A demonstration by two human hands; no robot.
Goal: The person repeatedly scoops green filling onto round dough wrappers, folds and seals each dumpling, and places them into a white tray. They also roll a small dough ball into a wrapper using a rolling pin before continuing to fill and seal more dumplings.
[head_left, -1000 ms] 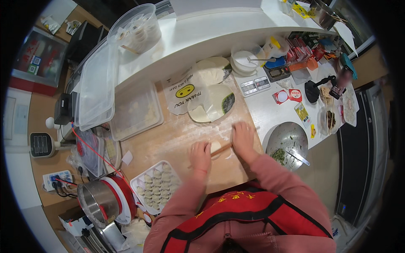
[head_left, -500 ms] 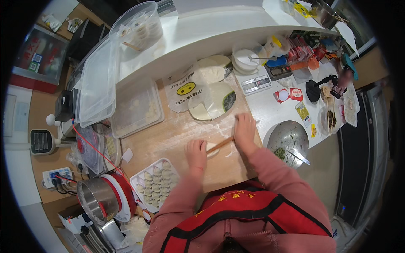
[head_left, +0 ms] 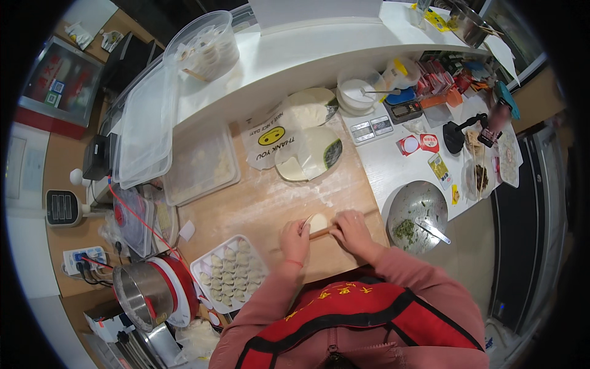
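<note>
My left hand [head_left: 295, 242] pinches the edge of a small round dough wrapper [head_left: 318, 221] on the floured wooden board [head_left: 258, 200]. With my right hand [head_left: 355, 232] I grip one end of a thin wooden rolling pin [head_left: 321, 234], which lies along the wrapper's near edge. Left of my left forearm stands a white tray [head_left: 195, 269] with several rows of folded dumplings [head_left: 230, 270]. Farther back on the board, dough pieces [head_left: 298, 166] lie under a printed plastic bag [head_left: 263, 142].
A steel bowl [head_left: 424, 200] with green filling and a spoon stands right of the board. At the left are a lidded plastic box [head_left: 206, 166] and a stand mixer's bowl [head_left: 138, 292]. A kitchen scale [head_left: 370, 129] and a phone holder [head_left: 455, 136] sit behind, right.
My right hand has drawn toward me with the rolling pin. My left hand has shifted slightly right and nearer, and more of the dough wrapper now shows beyond the pin.
</note>
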